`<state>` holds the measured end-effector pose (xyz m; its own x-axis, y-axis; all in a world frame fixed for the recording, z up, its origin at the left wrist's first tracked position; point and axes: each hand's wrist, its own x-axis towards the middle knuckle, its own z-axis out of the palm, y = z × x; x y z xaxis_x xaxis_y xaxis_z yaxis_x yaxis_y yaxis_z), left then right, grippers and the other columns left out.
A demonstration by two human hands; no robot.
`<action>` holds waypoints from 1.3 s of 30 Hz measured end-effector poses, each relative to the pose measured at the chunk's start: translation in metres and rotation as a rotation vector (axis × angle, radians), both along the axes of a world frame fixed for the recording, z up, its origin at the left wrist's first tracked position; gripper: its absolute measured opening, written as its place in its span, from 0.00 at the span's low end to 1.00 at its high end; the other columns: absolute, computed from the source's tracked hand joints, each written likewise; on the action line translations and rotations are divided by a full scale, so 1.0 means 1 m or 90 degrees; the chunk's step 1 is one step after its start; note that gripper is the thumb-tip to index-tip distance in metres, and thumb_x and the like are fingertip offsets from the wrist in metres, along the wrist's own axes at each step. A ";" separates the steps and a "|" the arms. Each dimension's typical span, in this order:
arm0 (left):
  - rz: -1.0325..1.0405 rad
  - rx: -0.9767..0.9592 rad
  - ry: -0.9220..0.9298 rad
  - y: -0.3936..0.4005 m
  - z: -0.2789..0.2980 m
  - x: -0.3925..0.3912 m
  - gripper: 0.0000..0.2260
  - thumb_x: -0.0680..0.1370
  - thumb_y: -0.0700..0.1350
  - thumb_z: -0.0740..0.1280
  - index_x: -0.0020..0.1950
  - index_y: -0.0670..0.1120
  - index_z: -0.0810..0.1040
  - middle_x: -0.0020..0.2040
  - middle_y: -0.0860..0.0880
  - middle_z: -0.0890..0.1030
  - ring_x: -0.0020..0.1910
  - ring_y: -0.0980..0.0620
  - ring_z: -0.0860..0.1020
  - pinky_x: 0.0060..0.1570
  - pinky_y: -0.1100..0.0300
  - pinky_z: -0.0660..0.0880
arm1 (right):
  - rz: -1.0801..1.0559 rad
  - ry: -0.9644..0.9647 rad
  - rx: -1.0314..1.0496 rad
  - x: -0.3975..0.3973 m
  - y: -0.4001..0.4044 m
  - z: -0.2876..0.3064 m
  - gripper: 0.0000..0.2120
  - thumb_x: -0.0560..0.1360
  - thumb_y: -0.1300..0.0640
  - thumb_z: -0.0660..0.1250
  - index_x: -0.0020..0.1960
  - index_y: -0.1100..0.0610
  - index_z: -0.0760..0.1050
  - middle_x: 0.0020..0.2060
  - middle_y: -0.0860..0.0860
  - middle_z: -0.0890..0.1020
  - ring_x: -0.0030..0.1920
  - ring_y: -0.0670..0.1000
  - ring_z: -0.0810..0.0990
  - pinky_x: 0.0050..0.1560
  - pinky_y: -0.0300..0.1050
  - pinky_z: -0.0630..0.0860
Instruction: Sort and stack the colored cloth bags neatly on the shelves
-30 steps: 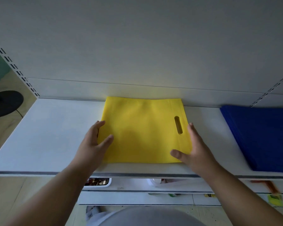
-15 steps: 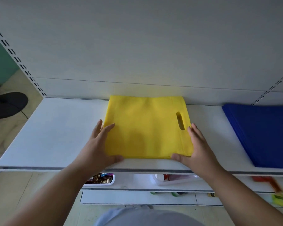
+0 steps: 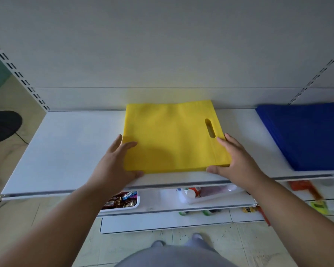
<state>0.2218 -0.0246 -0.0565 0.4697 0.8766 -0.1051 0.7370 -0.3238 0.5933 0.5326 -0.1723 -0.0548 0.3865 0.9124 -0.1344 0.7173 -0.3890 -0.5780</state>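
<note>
A stack of yellow cloth bags [image 3: 172, 137] with a slot handle lies flat in the middle of the white shelf [image 3: 66, 147], its far edge against the back panel. My left hand [image 3: 116, 162] rests with straight fingers on the stack's front left corner, thumb along the front edge. At the front right corner my right hand [image 3: 233, 160] lies the same way, fingers along the right side and thumb at the front edge. A stack of blue cloth bags [image 3: 305, 135] lies on the same shelf at the right.
White back panel with slotted uprights [image 3: 17, 74] rises behind the shelf. Lower shelves hold a white tray of wrapped sweets [image 3: 121, 201], a tray of small bottles [image 3: 206, 193] and orange and yellow items [image 3: 307, 189]. A black round base [image 3: 2, 126] stands on the floor at the left.
Both hands slid toward the stack's front corners and the stack sits slightly farther back and squarer. The view has pulled back, showing more of the lower shelves.
</note>
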 end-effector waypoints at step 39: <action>0.325 -0.370 -0.236 0.020 0.015 0.027 0.07 0.77 0.38 0.60 0.45 0.50 0.73 0.53 0.40 0.77 0.54 0.38 0.76 0.58 0.40 0.75 | -0.029 -0.313 0.007 -0.017 0.016 0.004 0.39 0.65 0.50 0.77 0.72 0.56 0.66 0.71 0.57 0.67 0.68 0.60 0.68 0.63 0.56 0.70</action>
<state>0.2492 -0.0051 -0.0413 0.1252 0.8443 -0.5210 0.4352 0.4251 0.7936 0.5153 -0.1565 -0.0503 0.4417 0.8933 0.0833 0.8884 -0.4224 -0.1798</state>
